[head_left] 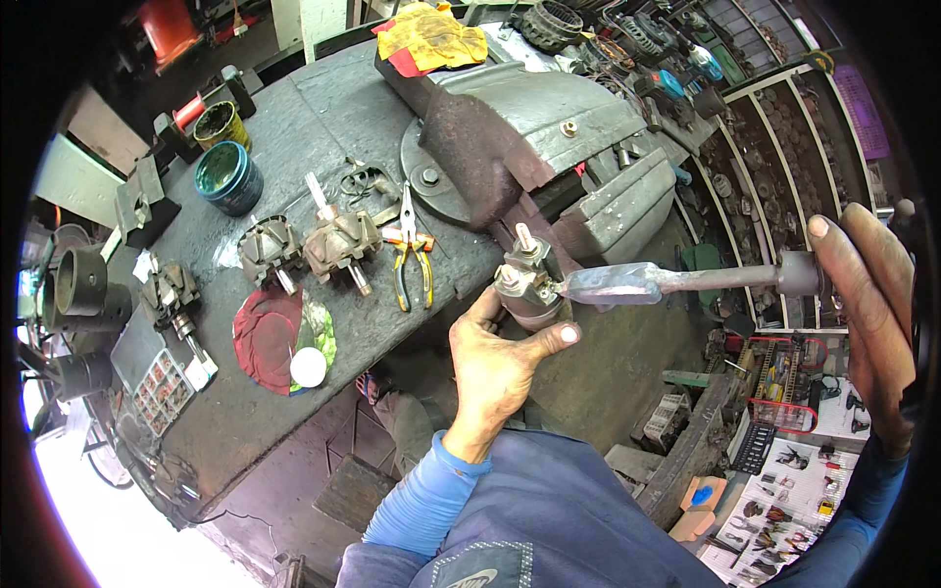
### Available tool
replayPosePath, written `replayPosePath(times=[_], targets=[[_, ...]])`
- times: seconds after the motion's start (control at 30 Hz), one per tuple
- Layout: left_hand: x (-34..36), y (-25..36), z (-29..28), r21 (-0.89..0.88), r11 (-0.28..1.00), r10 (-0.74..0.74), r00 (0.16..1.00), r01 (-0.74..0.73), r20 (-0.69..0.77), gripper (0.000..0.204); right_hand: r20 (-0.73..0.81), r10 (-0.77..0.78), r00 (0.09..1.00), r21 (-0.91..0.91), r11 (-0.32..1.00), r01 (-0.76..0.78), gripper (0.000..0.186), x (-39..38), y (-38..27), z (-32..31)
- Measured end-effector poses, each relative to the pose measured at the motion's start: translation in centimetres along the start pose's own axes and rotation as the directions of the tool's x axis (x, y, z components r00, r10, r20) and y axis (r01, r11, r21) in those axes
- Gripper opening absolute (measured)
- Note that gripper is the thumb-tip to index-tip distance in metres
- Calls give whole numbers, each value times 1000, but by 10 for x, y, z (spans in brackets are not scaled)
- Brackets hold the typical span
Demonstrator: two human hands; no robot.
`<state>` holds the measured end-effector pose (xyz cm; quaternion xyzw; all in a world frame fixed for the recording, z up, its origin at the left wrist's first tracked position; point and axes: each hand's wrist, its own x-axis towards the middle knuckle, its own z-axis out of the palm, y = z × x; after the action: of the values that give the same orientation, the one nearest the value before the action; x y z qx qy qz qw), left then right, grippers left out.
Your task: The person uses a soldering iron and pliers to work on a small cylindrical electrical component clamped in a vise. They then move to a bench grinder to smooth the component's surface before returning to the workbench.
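Head view gives me a small cylindrical metal part (pixel 534 308), dark grey on its body, with a paler, worn cap and threaded studs, of which the tallest has a copper tint. It is in the air beyond the edge of the worktop (pixel 319 103), near the middle of what I see. The left hand (pixel 500 363) is grasping it, with the thumb along the near side, so the lower body is partly covered to me. The right hand (pixel 872 294) is closed about the far end of a long metal tool (pixel 716 278), and it hides this end. The pale wedge head of the tool reaches to the studs; if they really touch, I cannot tell. Just behind the part stands a big grey vise (pixel 559 103), which occupies the space on the far side. On the worktop, to the left, lie the pliers (pixel 412 257) with yellow and black handles, two toothed rotors (pixel 343 245), a blue tub (pixel 231 179) and a round red pad (pixel 263 338). The part points with its studs upward in the picture, away from the wearer, leaning slightly left; its long axis goes from the palm to these studs, across the nearly level line of the tool.
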<state>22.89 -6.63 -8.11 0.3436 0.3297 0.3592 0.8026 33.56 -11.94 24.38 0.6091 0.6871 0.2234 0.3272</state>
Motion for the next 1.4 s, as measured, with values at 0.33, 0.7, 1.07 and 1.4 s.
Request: replayPosePath(times=[0.33,0.7,1.07,1.4], targets=[[-1,-2,-1,44,998,47,998,-46,-29,55,53,14,999,35,999,-16,48,5,-4,-4],[-2,-5,-1,56,998,34,999,-34,11,55,75,-105,992,1,994,105,51,7,6,-7],[-6,-7,-2,63,998,-2,1000,2,5,56,86,-114,990,25,993,112,50,4,9,2],[-7,-8,-3,15,1000,-9,1000,9,18,56,82,-119,989,-4,993,120,48,6,9,-2]])
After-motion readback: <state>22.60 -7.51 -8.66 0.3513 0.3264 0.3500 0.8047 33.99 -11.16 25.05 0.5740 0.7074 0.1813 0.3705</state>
